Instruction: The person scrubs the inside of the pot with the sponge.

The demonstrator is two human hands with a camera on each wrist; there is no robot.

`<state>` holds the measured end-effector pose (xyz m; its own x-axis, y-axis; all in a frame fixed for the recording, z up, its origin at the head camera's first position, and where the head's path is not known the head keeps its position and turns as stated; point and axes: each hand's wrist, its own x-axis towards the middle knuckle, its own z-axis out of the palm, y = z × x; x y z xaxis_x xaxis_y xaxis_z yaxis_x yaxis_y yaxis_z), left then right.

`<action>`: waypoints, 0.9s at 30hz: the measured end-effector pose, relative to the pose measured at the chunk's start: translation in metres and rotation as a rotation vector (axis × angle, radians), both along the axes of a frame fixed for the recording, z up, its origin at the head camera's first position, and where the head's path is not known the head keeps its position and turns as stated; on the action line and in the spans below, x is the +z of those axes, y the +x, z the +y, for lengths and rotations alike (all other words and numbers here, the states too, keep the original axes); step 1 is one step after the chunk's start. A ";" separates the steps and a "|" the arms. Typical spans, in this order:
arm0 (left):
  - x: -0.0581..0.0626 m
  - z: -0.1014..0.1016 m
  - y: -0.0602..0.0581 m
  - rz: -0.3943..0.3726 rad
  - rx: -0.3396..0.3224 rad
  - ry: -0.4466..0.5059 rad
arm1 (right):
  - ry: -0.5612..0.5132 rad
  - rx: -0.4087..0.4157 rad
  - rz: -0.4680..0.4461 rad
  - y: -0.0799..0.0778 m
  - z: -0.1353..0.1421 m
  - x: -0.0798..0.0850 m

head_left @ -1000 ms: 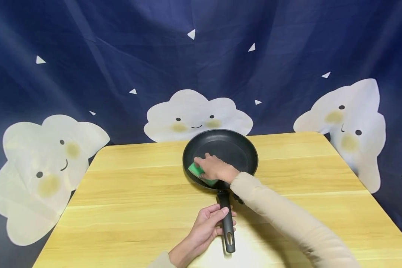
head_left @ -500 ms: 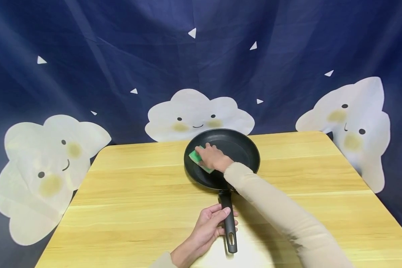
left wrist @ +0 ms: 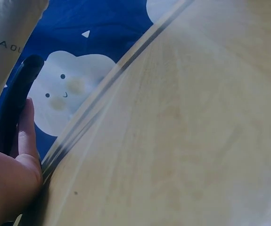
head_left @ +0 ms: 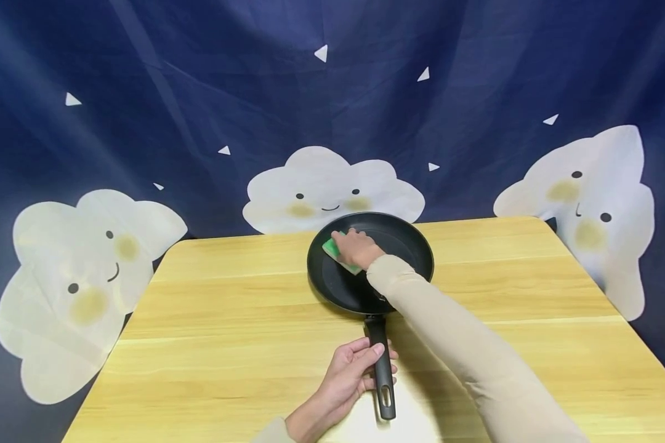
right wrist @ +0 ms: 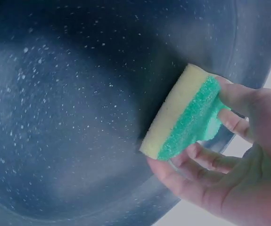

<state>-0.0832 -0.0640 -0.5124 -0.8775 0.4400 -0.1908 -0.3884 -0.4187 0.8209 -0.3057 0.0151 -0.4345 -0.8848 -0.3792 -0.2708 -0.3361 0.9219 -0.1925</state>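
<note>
A black frying pan [head_left: 399, 246] rests on the wooden table with its handle [head_left: 384, 375] toward me. My left hand [head_left: 340, 381] grips that handle, thumb on top; the left wrist view shows the handle [left wrist: 13, 103] between thumb and fingers. Inside the pan, left of its middle, my right hand [head_left: 357, 247] holds a sponge [head_left: 340, 255] against the bottom. In the right wrist view the sponge [right wrist: 182, 115] has a yellow foam layer and a green scouring layer, pinched at both ends by the fingers. Pale specks dot the pan's dark surface [right wrist: 69, 103].
The light wooden table [head_left: 227, 332] extends to both sides of the pan. Behind it hangs a dark blue curtain [head_left: 277, 92] with white clouds and small triangles. My right sleeve [head_left: 465, 344] crosses over the table's right part.
My right hand has slid the sponge from the pan's near left side away from me, toward the far side and slightly right. The left hand keeps its grip on the handle.
</note>
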 end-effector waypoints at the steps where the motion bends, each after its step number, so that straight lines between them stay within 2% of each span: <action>1: 0.000 0.000 0.000 0.003 0.001 -0.003 | -0.003 -0.011 -0.002 -0.002 0.002 0.000; 7: 0.000 0.003 0.000 0.002 0.013 -0.005 | -0.035 -0.109 0.015 -0.016 0.025 -0.001; 12: -0.001 0.003 0.000 -0.006 0.021 -0.004 | -0.058 -0.162 0.025 -0.019 0.044 -0.004; 27: 0.000 0.001 0.001 -0.016 0.018 -0.012 | -0.035 -0.169 0.008 -0.005 0.081 -0.005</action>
